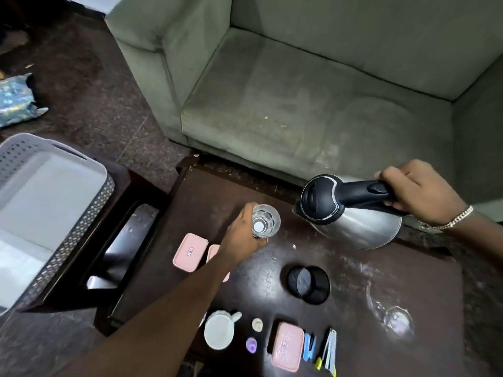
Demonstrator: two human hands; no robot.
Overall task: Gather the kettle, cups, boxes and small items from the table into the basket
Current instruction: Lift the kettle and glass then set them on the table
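Dark, scuffed wooden table (353, 268) standing before a grey-green fabric sofa (299, 91), both hands taking hold of things.
The right hand (419, 189) is curling tight round the black handle of the tilted steel kettle (359, 227) at the table's far right. The left hand (239, 235) is gripping a clear ribbed glass tumbler (268, 220) near the middle. The grey perforated plastic basket (81, 213) is sitting on a side stand to the left, well apart from both.

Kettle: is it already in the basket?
No, the right hand grips the kettle by its handle over the table, apart from the basket.
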